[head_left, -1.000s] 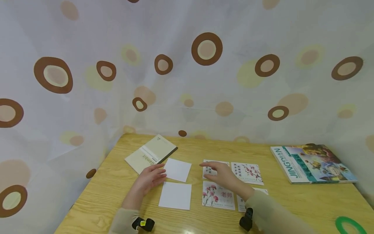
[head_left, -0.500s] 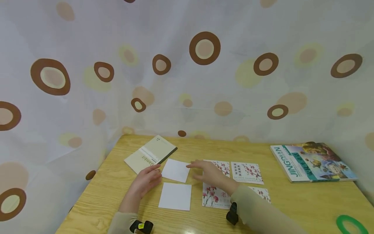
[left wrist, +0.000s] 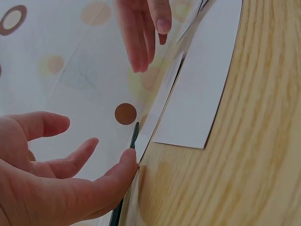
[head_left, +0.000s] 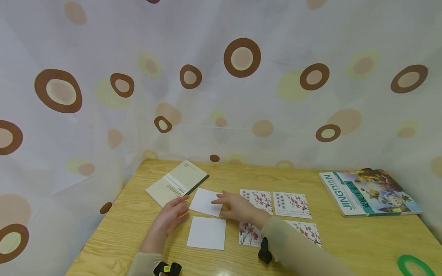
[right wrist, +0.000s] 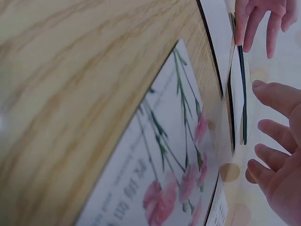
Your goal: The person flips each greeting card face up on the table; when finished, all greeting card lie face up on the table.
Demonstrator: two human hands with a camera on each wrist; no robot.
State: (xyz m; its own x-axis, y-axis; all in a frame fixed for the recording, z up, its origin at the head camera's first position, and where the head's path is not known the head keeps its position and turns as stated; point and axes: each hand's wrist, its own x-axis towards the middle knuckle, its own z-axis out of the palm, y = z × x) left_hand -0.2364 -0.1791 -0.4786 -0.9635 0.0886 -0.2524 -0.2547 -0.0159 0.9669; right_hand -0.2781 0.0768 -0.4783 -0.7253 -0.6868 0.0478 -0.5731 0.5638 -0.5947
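Observation:
Two blank white cards lie one behind the other on the wooden table: a farther white card [head_left: 203, 201], turned slightly, and a nearer white card [head_left: 206, 233]. My left hand [head_left: 171, 216] is by the left edge of the farther card, its fingers loosely bent. From the other side my right hand [head_left: 238, 207] reaches over that card's right edge with fingers spread. In the right wrist view a card with pink carnations [right wrist: 162, 155] lies below the right hand. Whether either hand's fingertips touch the farther card, I cannot tell.
Several flower-printed cards lie to the right, among them a blossom card [head_left: 292, 204]; my right arm partly covers others. Behind the left hand is a beige notebook [head_left: 183, 178]. A colourful book [head_left: 371, 191] lies far right, and a green ring [head_left: 414, 265] near the front right.
My right hand has moved left from above the printed cards to the farther white card's right edge. The left hand has shifted slightly left and stays beside the card.

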